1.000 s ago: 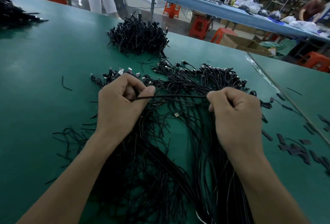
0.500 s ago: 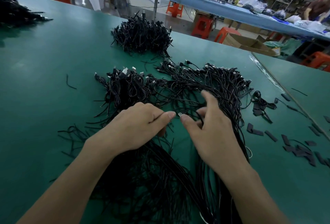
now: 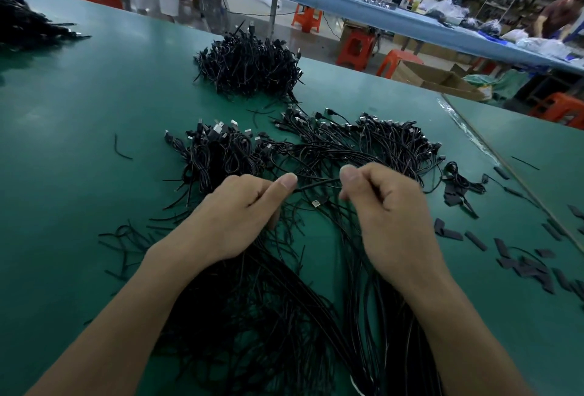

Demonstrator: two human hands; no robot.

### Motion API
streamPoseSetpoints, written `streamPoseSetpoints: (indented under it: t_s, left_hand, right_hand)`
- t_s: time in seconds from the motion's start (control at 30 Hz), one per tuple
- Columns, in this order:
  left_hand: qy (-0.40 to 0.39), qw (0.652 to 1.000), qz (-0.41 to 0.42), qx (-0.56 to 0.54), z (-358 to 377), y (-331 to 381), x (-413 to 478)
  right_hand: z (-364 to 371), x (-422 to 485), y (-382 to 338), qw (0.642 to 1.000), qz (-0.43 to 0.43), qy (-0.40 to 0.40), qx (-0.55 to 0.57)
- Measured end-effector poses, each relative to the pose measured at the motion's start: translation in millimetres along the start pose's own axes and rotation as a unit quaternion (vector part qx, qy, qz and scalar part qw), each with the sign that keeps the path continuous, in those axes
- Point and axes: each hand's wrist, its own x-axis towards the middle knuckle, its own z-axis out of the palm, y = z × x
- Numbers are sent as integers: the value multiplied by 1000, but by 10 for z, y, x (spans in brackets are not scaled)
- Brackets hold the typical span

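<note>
Workshop clutter fills the far side: a long blue bench (image 3: 347, 3), orange stools (image 3: 357, 48) and an open carton (image 3: 433, 78) beyond the green desk (image 3: 79, 111). Half a second ago the two hands met low over the wires, the right one with its fingers spread beside a small plug. Now they have drawn apart again, with a single black cable (image 3: 319, 185) spanning the gap between them. The left hand (image 3: 234, 218) is curled, its thumb pressing the cable against its fingers. The right hand (image 3: 392, 215) is likewise closed, pinching the other end of the span. This suggests that the length held taut a second ago has been let go and a fresh one picked out, so the work looks to be at the start of another round: one cable pulled free and ready to be straightened or coiled. The cable is thin, matte black and only gently bowed. It lies just above the middle of the desk, over a mass of loose strands (image 3: 268, 316) that run back towards the person. A silver-tipped plug (image 3: 316, 203) lies just under the span; whether it belongs to this cable cannot be told. Just beyond the hands is a row of looped cables (image 3: 221, 155) with their plugs up, and farther off a dense heap (image 3: 249, 63). To the right, short black strips (image 3: 521, 266) lie scattered.
</note>
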Motion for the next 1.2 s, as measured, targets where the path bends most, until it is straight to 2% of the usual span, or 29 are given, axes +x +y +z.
streamPoseSetpoints:
  t_s: [0.1, 0.17, 0.23, 0.3, 0.4, 0.47, 0.53, 0.6, 0.67, 0.73, 0.77, 0.83, 0.9, 0.97, 1.07, 1.13, 1.2]
  left_hand:
    - [-108, 986, 14, -122, 37, 137, -50]
    - [-193, 959, 47, -201, 85, 273, -96]
    - [-246, 926, 84, -273, 132, 391, -144]
    - [-247, 896, 92, -358, 150, 476, -187]
    - [-189, 849, 65, -489, 148, 514, -187]
    - [-102, 825, 37, -555, 142, 470, -130]
    - [3, 817, 6, -577, 139, 388, -60]
    - [88, 832, -9, -548, 164, 300, -8]
    - [152, 874, 11, -462, 203, 229, 13]
    - [183, 918, 38, -350, 207, 194, 15]
    - [170, 936, 42, -305, 201, 189, 8]
    - [89, 965, 39, -242, 210, 222, -17]
    - [-17, 968, 0, -252, 253, 294, -63]
    - [-93, 945, -48, -310, 262, 363, -100]
    - [-172, 891, -67, -416, 191, 426, -148]
    - [-222, 847, -69, -478, 124, 481, -175]
    - [-229, 820, -57, -522, 79, 527, -179]
  right_hand:
    - [-31, 35, -28, 997, -19, 58, 51]
    - [-42, 60, -16, 994, -14, 84, 74]
    - [-23, 68, 22, 994, 15, 60, 87]
    - [41, 44, 59, 994, 67, -24, 80]
    - [153, -56, 92, 978, 98, -162, 85]
    - [203, -140, 65, 966, 96, -232, 58]
    - [218, -190, 29, 960, 74, -271, 10]
    - [205, -201, -23, 957, 56, -284, -4]
    - [162, -190, -74, 959, 44, -282, -2]
    - [103, -178, -121, 963, 30, -266, 11]
    - [73, -161, -143, 969, 21, -247, 18]
    - [13, -100, -178, 983, -3, -180, 36]
    - [-40, -28, -183, 992, -19, -106, 69]
    - [-71, 21, -176, 995, -22, -54, 76]
    - [-76, 43, -139, 996, -9, -24, 84]
    - [-71, 58, -106, 995, 4, -32, 89]
    - [-46, 58, -84, 995, 12, -74, 72]
